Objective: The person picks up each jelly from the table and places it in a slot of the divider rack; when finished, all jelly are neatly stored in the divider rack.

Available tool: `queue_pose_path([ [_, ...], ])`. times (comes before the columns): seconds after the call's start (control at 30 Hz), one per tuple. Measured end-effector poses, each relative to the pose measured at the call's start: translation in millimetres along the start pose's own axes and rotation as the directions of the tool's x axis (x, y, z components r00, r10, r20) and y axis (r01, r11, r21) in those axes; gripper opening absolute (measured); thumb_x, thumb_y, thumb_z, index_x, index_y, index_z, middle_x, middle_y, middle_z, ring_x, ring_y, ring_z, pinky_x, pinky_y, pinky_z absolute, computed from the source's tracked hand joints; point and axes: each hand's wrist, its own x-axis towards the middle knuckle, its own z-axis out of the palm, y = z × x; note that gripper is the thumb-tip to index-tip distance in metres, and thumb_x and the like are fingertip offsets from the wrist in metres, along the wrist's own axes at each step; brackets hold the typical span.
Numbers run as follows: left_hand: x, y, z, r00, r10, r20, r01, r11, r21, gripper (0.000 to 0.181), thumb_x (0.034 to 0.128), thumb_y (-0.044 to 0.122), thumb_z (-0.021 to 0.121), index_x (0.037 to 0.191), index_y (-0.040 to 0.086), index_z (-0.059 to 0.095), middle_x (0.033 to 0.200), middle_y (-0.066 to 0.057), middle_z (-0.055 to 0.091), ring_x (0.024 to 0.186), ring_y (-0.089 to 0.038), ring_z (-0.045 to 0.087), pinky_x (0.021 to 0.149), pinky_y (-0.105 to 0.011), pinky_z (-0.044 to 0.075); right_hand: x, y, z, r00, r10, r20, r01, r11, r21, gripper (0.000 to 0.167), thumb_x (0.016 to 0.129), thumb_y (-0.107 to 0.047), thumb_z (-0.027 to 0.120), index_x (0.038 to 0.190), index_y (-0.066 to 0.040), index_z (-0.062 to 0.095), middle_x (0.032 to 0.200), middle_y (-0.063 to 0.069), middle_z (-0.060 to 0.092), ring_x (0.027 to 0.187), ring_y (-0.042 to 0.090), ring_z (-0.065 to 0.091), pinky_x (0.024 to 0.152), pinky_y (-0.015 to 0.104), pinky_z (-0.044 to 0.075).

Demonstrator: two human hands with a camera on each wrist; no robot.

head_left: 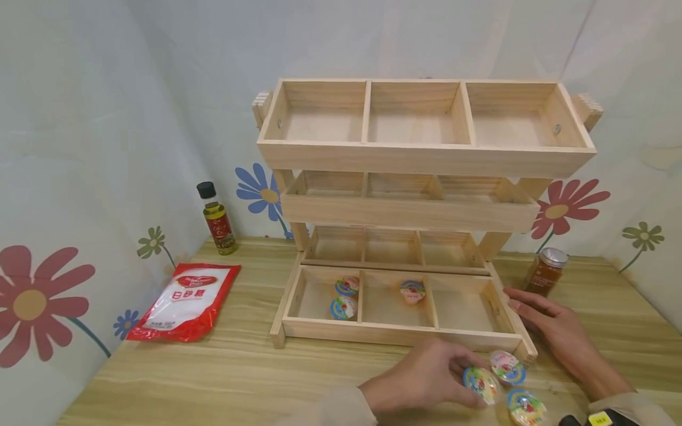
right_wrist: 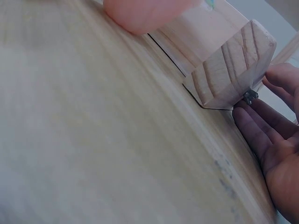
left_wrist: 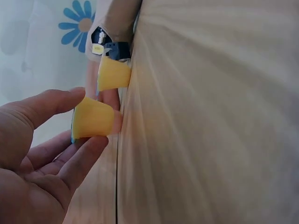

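My left hand (head_left: 426, 378) pinches a yellow jelly cup (head_left: 481, 384) between thumb and fingers, just in front of the rack's lower right corner; the left wrist view shows this cup (left_wrist: 93, 119) held on its side. Beside it on the table are a pink cup (head_left: 507, 367) and another yellow cup (head_left: 526, 407). My right hand (head_left: 565, 337) rests at the right side of the wooden rack (head_left: 399, 335), its fingers near the foot (right_wrist: 229, 70). In the bottom tier, two cups (head_left: 343, 307) lie in the left compartment and one cup (head_left: 412, 291) in the middle.
The rack's upper tiers (head_left: 426, 158) overhang the bottom one. An oil bottle (head_left: 218, 222) and a red and white bag (head_left: 186, 302) stand and lie to the left. A jar (head_left: 546, 272) with a silver lid is behind my right hand.
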Motion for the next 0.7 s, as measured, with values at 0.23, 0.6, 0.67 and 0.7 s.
queue_pose_path([
  [0.23,-3.5,6.4,-11.7,0.999,-0.034,-0.029,0.031,0.994,-0.104,0.045,0.081,0.003,0.093,0.123,0.002,0.075,0.1,0.014,0.074,0.085,0.005,0.068,0.076,-0.014,0.056,-0.2,1,0,1.0,-0.008,0.009,0.008,1.0,0.019,0.036,0.109,-0.021,0.064,0.144,-0.013,0.068,0.125,-0.029,0.068,0.11,-0.012,0.062,0.087,0.012,0.052],
  [0.6,-3.4,12.3,-31.6,0.996,0.016,-0.085,-0.028,0.988,-0.15,0.044,0.0814,0.0,0.092,0.121,-0.004,0.074,0.101,0.008,0.074,0.084,0.003,0.069,0.076,-0.018,0.059,-1.0,0,2,1.0,-0.028,0.005,0.028,0.999,0.023,0.034,0.109,-0.016,0.063,0.143,-0.012,0.069,0.124,-0.028,0.069,0.109,-0.013,0.062,0.087,0.012,0.053],
  [0.67,-3.2,13.6,-36.0,0.995,0.025,-0.099,-0.038,0.99,-0.136,0.044,0.0811,0.0,0.092,0.121,-0.005,0.074,0.101,0.007,0.074,0.084,0.003,0.069,0.076,-0.018,0.059,-1.2,0,2,1.0,-0.028,0.003,0.028,1.0,0.01,0.035,0.109,-0.018,0.063,0.143,-0.011,0.068,0.124,-0.029,0.068,0.11,-0.013,0.061,0.087,0.012,0.053],
  [0.7,-3.3,14.4,-38.4,0.994,0.027,-0.103,-0.04,0.991,-0.126,0.044,0.0811,0.001,0.092,0.121,-0.005,0.074,0.102,0.006,0.074,0.084,0.003,0.069,0.076,-0.017,0.059,-1.3,0,1,1.0,-0.027,0.002,0.027,1.0,0.004,0.036,0.109,-0.018,0.064,0.144,-0.011,0.068,0.124,-0.029,0.068,0.11,-0.013,0.061,0.087,0.012,0.053],
])
